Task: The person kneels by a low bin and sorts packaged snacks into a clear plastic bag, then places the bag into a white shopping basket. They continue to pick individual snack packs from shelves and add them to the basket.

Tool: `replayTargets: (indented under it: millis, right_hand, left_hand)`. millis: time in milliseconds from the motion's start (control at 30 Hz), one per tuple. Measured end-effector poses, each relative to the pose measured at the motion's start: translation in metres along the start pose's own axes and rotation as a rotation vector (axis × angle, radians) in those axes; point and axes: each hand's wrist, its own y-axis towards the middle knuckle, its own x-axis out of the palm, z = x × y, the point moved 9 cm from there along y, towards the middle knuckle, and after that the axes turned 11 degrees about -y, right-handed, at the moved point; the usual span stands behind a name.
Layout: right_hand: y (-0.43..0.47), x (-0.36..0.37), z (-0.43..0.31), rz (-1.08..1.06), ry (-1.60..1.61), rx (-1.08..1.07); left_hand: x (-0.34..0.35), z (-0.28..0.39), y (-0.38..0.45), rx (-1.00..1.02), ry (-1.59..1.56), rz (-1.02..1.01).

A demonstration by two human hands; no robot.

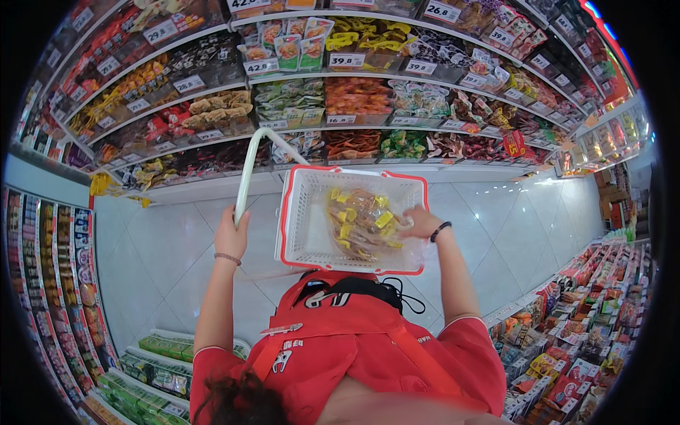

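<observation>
A white plastic shopping basket point(308, 260) with a red rim is in front of my body. My left hand point(231, 234) is closed around its pale curved handle point(247, 183), which is swung out to the left. Inside the basket lies a clear plastic bag of snack packets point(361, 220) with yellow labels. My right hand point(421, 223), with a dark band at the wrist, reaches over the basket's right side, and its fingers grip the edge of the clear bag.
Shelves of packaged snacks with price tags point(346, 60) curve across the front. Another display rack point(53, 265) stands at left, and low bins of packets point(574, 340) are at lower right. Green packs point(154, 372) sit at lower left. Grey tiled floor point(510, 223) shows between them.
</observation>
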Motion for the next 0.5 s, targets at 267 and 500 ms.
replayTargets:
  millis: [267,500]
  right_hand:
    - [0.146,-0.191,0.03,0.218,1.325,0.052]
    - [0.258,-0.288,0.047,0.362,1.847,0.305]
  left_hand:
    - [0.046,0.183,0.084,0.794,0.057,0.064]
    - [0.176,0.322,0.199,0.984,-0.032,-0.121]
